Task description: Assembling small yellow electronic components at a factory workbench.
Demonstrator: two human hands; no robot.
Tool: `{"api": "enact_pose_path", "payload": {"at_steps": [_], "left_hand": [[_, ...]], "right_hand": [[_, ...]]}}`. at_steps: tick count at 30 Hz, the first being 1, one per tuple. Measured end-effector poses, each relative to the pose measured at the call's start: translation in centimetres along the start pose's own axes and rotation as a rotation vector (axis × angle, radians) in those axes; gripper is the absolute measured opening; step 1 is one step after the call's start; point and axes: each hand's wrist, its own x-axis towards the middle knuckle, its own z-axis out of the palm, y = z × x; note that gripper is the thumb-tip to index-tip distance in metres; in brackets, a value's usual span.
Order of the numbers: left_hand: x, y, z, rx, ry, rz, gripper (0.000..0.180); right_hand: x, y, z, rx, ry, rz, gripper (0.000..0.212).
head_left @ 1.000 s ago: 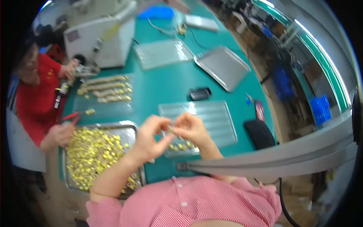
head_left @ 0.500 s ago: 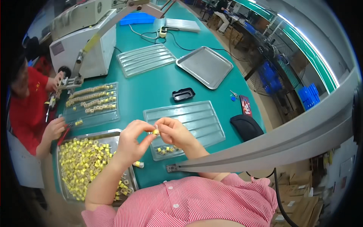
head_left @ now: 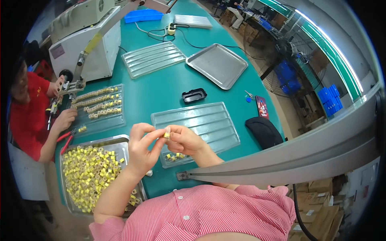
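Note:
Between my two hands is a small yellow-wrapped coil bobbin (head_left: 167,135) with thin pale pins pointing up. My left hand (head_left: 144,148) pinches it from the left with thumb and forefinger. From the right, my right hand (head_left: 185,140) grips it too, with the fingers curled in. Just below lies a clear ribbed plastic tray (head_left: 205,122), with several like bobbins (head_left: 175,156) in its near left groove. Under and beside my left forearm stands a metal tray (head_left: 122,149) heaped with loose yellow bobbins (head_left: 90,174).
A metal arm (head_left: 281,162) crosses low on the right. Beyond my hands are a black holder (head_left: 194,95), a metal tray (head_left: 217,66), and another plastic tray (head_left: 152,59). On the left, a co-worker's hand (head_left: 65,119) is near red-handled pliers (head_left: 66,140) and a bobbin-filled tray (head_left: 120,112).
The bobbin has been turned in my fingers, its pins now standing more upright. My left forearm has shifted slightly right. The co-worker's near hand has moved away from the pliers toward the machine.

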Motion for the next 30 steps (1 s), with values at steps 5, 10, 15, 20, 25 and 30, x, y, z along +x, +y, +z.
{"api": "enact_pose_path", "payload": {"at_steps": [5,10,15,20,25,30], "left_hand": [[0.2,0.2,-0.7,0.203,-0.04,0.219,0.029],[0.2,0.0,-1.5,0.223,-0.054,0.25,0.029],[0.1,0.2,-1.7,0.233,-0.018,0.222,0.027],[0.0,-0.1,-1.8,0.17,-0.044,0.271,0.022],[0.1,-0.4,-1.5,0.011,-0.065,0.216,0.017],[-1.2,-0.6,-1.1,-0.212,-0.111,-0.06,0.009]], "right_hand": [[-0.2,0.1,0.2,-0.053,0.098,-0.011,0.011],[-0.2,0.2,0.7,-0.099,0.08,-0.01,0.011],[-0.1,0.2,0.5,-0.094,0.035,0.007,0.012],[-0.1,0.7,0.0,-0.055,-0.033,0.031,0.016],[-0.4,0.4,0.3,-0.054,-0.079,0.047,0.015],[-0.1,0.7,-0.1,-0.07,-0.114,0.012,0.011]]}}
